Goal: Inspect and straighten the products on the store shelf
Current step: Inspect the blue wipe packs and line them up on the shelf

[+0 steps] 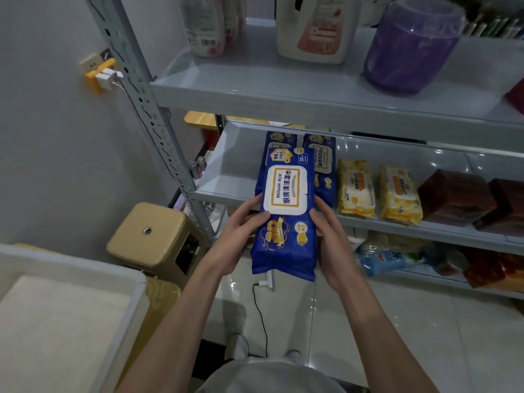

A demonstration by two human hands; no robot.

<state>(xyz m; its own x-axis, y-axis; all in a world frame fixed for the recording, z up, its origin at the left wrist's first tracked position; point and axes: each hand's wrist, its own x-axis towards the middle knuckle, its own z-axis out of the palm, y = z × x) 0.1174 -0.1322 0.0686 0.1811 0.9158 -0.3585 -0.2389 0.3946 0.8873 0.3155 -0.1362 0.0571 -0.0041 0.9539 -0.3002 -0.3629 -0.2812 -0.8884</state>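
From my remote seat, the blue wipes pack (285,217) is a soft, glossy plastic pouch, oblong and slightly puffy, with a rigid white flip lid (285,190) of rounded-rectangle shape on its upper face. It lies face up and nearly flat, its long axis running away from the person. The far end reaches over the front lip of the middle shelf (226,191) and the crimped near end hangs over the floor tiles. The left hand (235,239) grasps its left long edge and the right hand (331,242) its right one, thumbs on the printed face and fingers curled round the sides. Just beyond the pack's far end, two matching blue packs (323,157) lie flat on the grey, smooth shelf. To the pack's right lie two crinkly yellow packs (355,188), then dark brown boxes (456,197) with a sheen. Above and to the right of the pack, a translucent purple jar (411,43) stands beside a white jug (317,26). Left of the pack and lower sits a tan plastic stool (153,234), square with rounded corners.
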